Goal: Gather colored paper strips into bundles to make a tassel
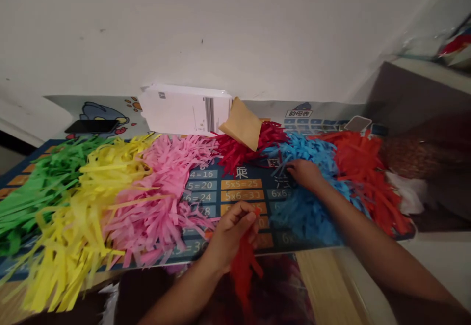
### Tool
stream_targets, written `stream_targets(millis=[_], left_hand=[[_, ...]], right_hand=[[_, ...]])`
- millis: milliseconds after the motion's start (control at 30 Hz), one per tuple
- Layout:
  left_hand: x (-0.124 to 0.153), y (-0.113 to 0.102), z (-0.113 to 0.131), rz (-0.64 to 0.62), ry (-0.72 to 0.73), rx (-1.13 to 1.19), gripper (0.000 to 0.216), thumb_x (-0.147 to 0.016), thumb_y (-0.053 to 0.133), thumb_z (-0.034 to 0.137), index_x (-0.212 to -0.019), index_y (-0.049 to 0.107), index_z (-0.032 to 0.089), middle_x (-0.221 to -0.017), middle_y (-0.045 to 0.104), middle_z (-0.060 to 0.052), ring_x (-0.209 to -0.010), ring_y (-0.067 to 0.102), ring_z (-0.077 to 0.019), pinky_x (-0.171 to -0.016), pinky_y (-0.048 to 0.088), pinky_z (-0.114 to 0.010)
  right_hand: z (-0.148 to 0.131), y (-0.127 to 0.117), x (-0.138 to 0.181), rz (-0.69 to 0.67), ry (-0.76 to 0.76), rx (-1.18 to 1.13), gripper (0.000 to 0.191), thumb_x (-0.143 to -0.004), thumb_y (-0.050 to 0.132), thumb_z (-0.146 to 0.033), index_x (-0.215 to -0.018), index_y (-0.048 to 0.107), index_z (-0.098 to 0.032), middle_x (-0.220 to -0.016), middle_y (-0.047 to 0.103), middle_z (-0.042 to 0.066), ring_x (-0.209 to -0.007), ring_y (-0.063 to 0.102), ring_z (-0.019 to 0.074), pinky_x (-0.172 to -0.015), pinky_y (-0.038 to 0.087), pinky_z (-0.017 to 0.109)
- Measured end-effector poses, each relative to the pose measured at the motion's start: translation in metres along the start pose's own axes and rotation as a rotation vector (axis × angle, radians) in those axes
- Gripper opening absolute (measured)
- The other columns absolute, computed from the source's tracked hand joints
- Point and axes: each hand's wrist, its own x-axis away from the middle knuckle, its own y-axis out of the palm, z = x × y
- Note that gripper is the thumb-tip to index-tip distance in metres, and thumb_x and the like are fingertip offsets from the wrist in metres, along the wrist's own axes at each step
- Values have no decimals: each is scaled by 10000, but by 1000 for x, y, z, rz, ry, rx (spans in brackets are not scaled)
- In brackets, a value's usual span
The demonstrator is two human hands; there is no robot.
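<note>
My left hand (230, 236) is closed on a bunch of red paper strips (243, 271) that hangs down below the desk's front edge. My right hand (304, 174) reaches into the blue paper strips (312, 207), fingers curled on them at the pile's left edge. Both hands are over a blue multiplication-table mat (235, 187). Piles of cut strips lie along the mat: green (40, 182), yellow (84, 207), pink (162, 187), dark red (239, 150), blue, then orange-red (364, 177).
A stack of white papers (186, 109) and a tan envelope (243, 122) lean at the wall behind the strips. A black phone (91, 126) lies at the back left. A dark cabinet (423, 119) stands at the right. The wooden desk edge (324, 285) shows in front.
</note>
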Motion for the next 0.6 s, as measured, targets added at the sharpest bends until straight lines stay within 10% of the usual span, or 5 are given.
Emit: stream_targets(millis=[167, 333, 433, 600], left_hand=[[-4, -6, -2, 56, 102, -245, 412, -729, 773, 530, -789, 603, 161, -561, 524, 65, -429, 406, -44, -432, 302, -167], [2, -13, 1, 103, 225, -529, 267, -790, 719, 412, -773, 691, 147, -617, 590, 23, -519, 470, -74, -512, 359, -193], [5, -11, 0, 77, 286, -620, 213, -825, 676, 357, -771, 711, 154, -665, 664, -8, -563, 539, -102, -545, 395, -206], [9, -8, -4, 34, 511, -915, 149, -882, 644, 276, -825, 743, 181, -760, 733, -44, -692, 636, -148, -658, 455, -242]], right_hand=[[-8, 0, -9, -11, 14, 65, 132, -858, 622, -158, -858, 753, -176, -981, 738, 106, -884, 684, 234, -734, 483, 288], [-22, -24, 57, 133, -18, -30, 190, -916, 572, -225, -995, 735, -170, -1004, 727, 119, -953, 673, 260, -815, 505, 346], [-51, -16, 114, 191, -296, -600, 160, -890, 651, -369, -882, 767, -259, -917, 745, 34, -854, 695, 203, -783, 547, 306], [-93, 24, 163, 220, -114, -1076, 122, -854, 702, -362, -870, 774, -265, -882, 743, 24, -803, 703, 181, -728, 579, 283]])
